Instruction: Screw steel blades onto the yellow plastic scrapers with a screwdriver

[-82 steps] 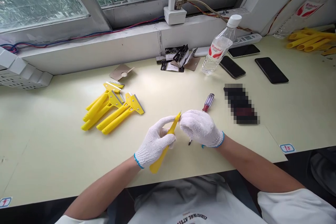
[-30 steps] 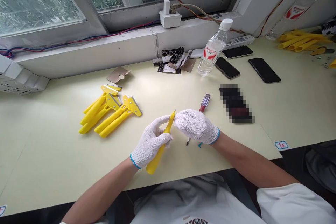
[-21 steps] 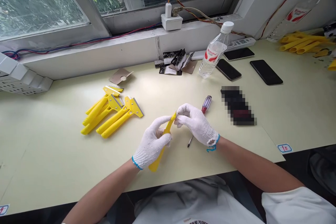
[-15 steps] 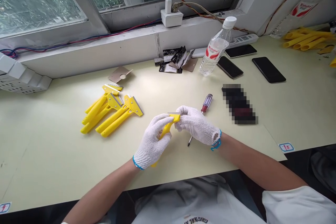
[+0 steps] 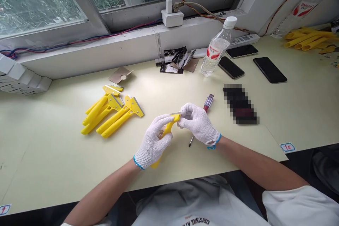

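My left hand [image 5: 153, 141], in a white knit glove with blue trim, is wrapped round a yellow scraper [image 5: 167, 129]. The scraper's handle end sticks out below my palm, and a thin metal blade [image 5: 174, 113] shows along its head. My right hand [image 5: 198, 123], gloved the same way, is closed with its fingertips pinching the right end of the scraper's head. Exactly what lies between those fingertips is hidden. Partly behind my right hand lies a screwdriver [image 5: 208, 102] with a clear and red handle, its tip pointing toward me.
Several yellow scrapers [image 5: 113, 109] lie in a pile at left, near a bent cardboard piece [image 5: 120, 75]. Black-and-white cards [image 5: 174, 60], a water bottle [image 5: 215, 49] and several phones [image 5: 269, 70] sit toward the back. Yellow handles [image 5: 308, 39] are stacked at far right.
My right hand has turned slightly, its knuckles raised and its fingers bent more at the scraper's head. My left hand keeps its hold, almost unmoved.
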Available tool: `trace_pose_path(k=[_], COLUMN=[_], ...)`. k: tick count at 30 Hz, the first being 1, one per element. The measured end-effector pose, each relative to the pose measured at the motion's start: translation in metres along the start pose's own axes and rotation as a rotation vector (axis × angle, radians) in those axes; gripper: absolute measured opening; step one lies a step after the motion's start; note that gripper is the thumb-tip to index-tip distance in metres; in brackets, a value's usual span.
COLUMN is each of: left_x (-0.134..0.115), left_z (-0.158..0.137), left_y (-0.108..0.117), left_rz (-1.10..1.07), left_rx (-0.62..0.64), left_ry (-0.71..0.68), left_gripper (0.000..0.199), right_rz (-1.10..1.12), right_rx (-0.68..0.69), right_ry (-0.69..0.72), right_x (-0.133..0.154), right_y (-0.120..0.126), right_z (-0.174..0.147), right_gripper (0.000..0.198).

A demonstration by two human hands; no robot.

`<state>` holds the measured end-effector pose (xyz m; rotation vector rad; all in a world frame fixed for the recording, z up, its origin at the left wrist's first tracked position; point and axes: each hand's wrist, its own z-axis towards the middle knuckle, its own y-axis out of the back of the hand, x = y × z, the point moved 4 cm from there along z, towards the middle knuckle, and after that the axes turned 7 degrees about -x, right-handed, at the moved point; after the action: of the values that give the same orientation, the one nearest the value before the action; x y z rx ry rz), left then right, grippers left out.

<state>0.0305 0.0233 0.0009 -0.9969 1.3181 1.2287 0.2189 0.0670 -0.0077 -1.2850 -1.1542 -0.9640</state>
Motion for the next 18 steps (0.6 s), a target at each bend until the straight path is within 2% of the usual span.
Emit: trace_pose_path(k=[3, 6, 8, 10, 13, 15, 18], left_x=[0.001, 0.000, -0.001, -0.002, -0.003, -0.002, 0.000], left_z=[-0.002, -0.004, -0.004, -0.003, -0.003, -0.003, -0.002], left_y=[-0.001, -0.001, -0.001, -0.002, -0.003, -0.004, -0.004], left_rz=[-0.092, -0.136, -0.179, -0.253, -0.358, -0.397, -0.435], left_rx=[0.036, 0.088, 0.112, 0.131, 0.142, 0.137, 0.126], left_ry=[0.209, 0.337, 0.374, 0.395, 0.407, 0.414, 0.427], left_gripper=[0.060, 0.065, 0.066, 0.066, 0.067, 0.068, 0.069], right_rz=[-0.310, -0.617, -0.732, -0.754, -0.715, -0.724, -0.757], right_rx=[-0.052, 0.015, 0.124, 0.235, 0.326, 0.317, 0.195], right_ry=[0.451, 0.923, 1.064, 1.008, 0.778, 0.691, 0.671], right_x=[0.009, 0.014, 0.013, 0.011, 0.011, 0.010, 0.009], right_y=[0.003, 0.005, 0.008, 0.012, 0.014, 0.011, 0.008], right_z=[-0.004, -0.010, -0.009, -0.005, 0.002, 0.002, 0.001], right_gripper=[0.013, 0.013, 0.010, 0.013, 0.019, 0.018, 0.016])
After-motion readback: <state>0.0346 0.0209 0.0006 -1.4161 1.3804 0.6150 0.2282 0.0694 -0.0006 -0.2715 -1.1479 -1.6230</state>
